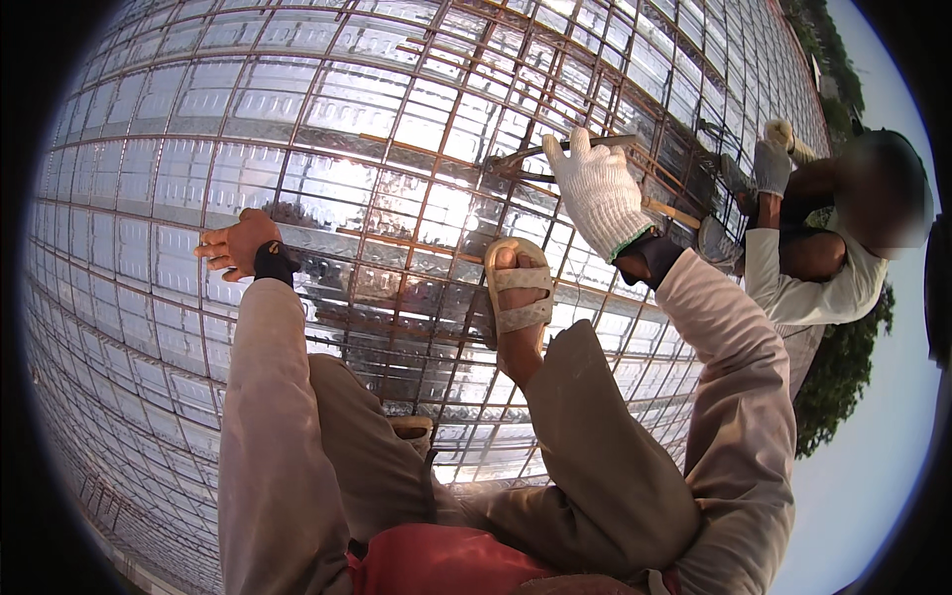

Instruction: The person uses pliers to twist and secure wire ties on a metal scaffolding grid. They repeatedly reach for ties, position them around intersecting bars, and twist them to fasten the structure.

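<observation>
My bare left hand point(238, 246) reaches over the steel rebar mesh point(205, 337) at the left, its fingers stretched out and apart around the bars, with nothing held. My right hand point(599, 193) wears a white knitted glove and is closed on dark pincers point(508, 165). The pincers' head points left, at a spot where several bars run close together. A light brown handle point(672, 211) shows just past the glove's wrist side; whether it belongs to the pincers I cannot tell. My sandalled foot point(520, 288) stands on the mesh between my hands.
Shiny metal decking point(337, 188) lies beneath the mesh. A co-worker point(813, 268) in gloves crouches at the right, close to my right arm. Beyond are a green tree point(848, 387) and sky. My other sandal point(411, 430) shows by my knee.
</observation>
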Demonstrator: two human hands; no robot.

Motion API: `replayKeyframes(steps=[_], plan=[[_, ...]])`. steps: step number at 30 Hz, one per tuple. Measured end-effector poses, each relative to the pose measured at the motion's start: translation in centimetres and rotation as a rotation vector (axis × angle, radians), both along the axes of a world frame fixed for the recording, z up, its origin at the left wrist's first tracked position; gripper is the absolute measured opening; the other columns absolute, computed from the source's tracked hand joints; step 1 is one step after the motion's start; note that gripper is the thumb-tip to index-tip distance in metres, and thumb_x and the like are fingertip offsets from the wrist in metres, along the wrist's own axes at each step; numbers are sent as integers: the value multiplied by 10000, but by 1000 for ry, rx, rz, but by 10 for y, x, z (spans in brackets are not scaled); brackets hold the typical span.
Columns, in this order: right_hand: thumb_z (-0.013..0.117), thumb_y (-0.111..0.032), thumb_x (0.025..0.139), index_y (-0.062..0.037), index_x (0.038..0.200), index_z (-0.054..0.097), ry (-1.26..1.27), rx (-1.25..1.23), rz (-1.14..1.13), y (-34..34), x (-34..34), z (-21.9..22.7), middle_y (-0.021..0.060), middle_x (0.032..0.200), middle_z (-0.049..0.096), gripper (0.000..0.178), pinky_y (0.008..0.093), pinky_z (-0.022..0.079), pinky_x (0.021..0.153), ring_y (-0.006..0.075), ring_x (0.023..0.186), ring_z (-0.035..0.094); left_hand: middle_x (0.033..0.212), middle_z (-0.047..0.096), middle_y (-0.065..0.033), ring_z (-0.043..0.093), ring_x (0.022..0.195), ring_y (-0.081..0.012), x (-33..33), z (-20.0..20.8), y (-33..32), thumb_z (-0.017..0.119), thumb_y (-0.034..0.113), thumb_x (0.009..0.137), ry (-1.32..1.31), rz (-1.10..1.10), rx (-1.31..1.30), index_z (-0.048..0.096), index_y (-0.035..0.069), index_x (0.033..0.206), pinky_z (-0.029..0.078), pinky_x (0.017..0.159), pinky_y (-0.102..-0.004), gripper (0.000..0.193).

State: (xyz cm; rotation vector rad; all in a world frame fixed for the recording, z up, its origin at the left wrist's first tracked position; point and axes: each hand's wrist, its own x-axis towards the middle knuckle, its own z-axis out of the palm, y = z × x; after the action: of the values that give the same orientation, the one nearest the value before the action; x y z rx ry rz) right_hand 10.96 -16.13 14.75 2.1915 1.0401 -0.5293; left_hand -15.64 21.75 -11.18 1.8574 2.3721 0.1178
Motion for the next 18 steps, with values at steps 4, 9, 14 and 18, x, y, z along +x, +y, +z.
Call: replayKeyframes(steps=[4,9,14,18], plan=[[716,-186,1028,-48,1693,411,-88,43,74,-9,-5,-14,294,1514,533,745,578,504,1119,383,1174,715,1867,96,-247,191,1707,-455,1,-4,4,646,474,968,5,15,35,196,28,1762,202,1311,-702,1015],[748,-183,981,-11,1594,508,-185,64,140,0,-13,-16,272,1423,596,680,523,515,1018,356,1126,716,1853,166,-246,253,1696,-419,4,-5,2,704,458,932,21,16,86,275,31,1739,232,1304,-702,1009],[730,-158,993,-13,1285,705,-72,66,67,19,-5,-18,122,1094,743,327,468,528,915,270,1075,744,1851,159,-258,236,1698,-422,1,2,3,691,435,942,2,24,94,275,13,1738,222,1299,-723,993],[730,-169,1011,-37,1168,782,-43,-42,316,23,8,-3,114,1093,775,211,461,585,886,294,1036,787,1863,92,-273,152,1722,-435,10,25,-9,650,397,976,-75,5,25,213,-14,1756,173,1304,-743,984]])
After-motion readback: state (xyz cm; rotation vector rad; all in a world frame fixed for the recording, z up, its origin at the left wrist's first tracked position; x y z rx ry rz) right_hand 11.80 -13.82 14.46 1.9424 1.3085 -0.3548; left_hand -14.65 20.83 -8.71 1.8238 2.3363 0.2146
